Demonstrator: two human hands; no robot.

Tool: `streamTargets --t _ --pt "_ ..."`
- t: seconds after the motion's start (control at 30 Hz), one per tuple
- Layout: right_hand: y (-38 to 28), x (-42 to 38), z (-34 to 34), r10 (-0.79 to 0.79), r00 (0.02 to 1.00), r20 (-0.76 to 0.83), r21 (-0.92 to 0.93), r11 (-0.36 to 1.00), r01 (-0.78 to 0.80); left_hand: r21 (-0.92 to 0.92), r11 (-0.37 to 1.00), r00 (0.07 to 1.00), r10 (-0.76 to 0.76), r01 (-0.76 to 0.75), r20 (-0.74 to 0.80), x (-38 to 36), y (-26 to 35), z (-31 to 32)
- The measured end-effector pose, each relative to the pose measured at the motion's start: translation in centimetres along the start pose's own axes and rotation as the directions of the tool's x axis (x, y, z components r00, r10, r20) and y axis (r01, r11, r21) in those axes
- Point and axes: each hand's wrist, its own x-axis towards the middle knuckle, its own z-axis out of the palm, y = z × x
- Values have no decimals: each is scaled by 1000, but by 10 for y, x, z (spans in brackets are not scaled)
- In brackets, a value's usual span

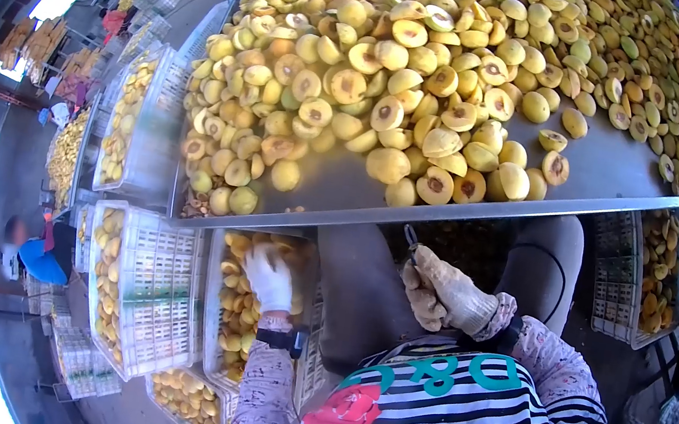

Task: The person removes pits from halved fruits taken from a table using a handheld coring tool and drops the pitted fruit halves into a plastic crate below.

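Over a white crate (pixel 209 315) of halved yellow fruit is my left hand (pixel 268 278), in a white glove, its fingers low against the fruit and slightly blurred; whether they hold a piece is unclear. My right hand (pixel 445 292), in a worn, stained glove, is closed around a small tool with a metal loop (pixel 411 238) that sticks out past the fingers, above my lap. In front of me, a metal table (pixel 344 182) bears a large heap of halved fruit (pixel 388 115), many with brown pits or hollows showing.
More fruit crates stand at the left (pixel 163 291) and under the table's right side (pixel 615 277). The table's raised metal edge (pixel 479 210) runs just above my knees. A person in blue (pixel 45 259) is far off at the left, near stacked crates (pixel 80 358).
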Motion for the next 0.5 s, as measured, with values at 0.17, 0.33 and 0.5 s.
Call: streamTargets --t 0.17,0.33,0.5 --pt "-2 -5 5 -21 999 -41 -77 997 18 -135 984 989 127 -117 71 115 59 -7" --pt "-4 -11 5 -31 999 -41 -60 998 29 44 999 862 -36 16 505 155 86 4" --pt "-8 -3 4 -115 993 -3 -313 944 108 -837 168 825 152 520 543 112 118 -15"
